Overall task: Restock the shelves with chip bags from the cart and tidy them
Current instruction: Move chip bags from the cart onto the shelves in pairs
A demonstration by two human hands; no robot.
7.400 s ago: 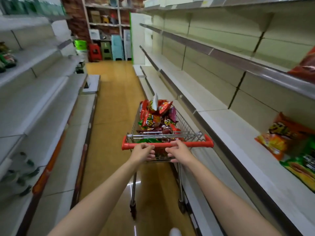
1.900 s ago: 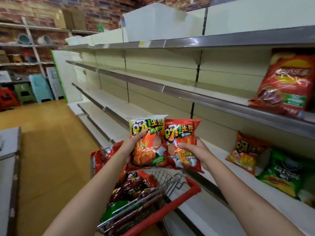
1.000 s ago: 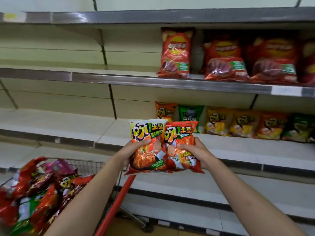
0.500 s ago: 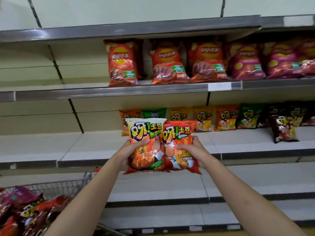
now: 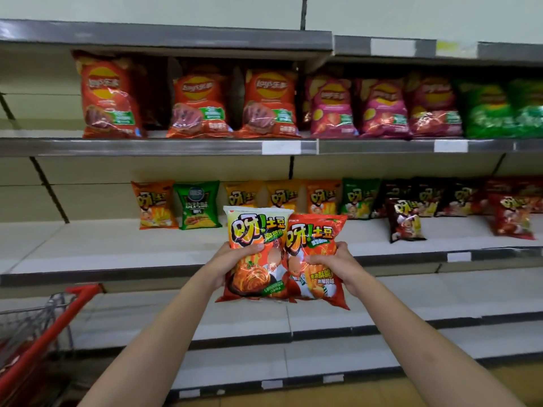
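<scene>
Facing the shelves squarely now, you have swung round since half a second ago: the cart, which then still showed its load of bags at lower left, has slid to the edge of the head view so that only its red handle and a bit of wire basket remain. Your left hand has its grip curled round the yellow-topped bag, thumb across the front, and your right hand grips the red bag the same way; the two bags sit side by side, touching, upright, held out in front of the middle shelf. That reads to me as carrying done and placing about to begin: neither bag is on a shelf yet. The middle shelf carries a row of small bags against its back wall, with bare board in front and to the left, which looks like the likely landing spot. One dark bag and one red one stand forward of that row and may want tidying. The upper shelf holds large bags in red, pink and green, upright and close together. The lower shelves show pale board, and the floor below is yellowish.
</scene>
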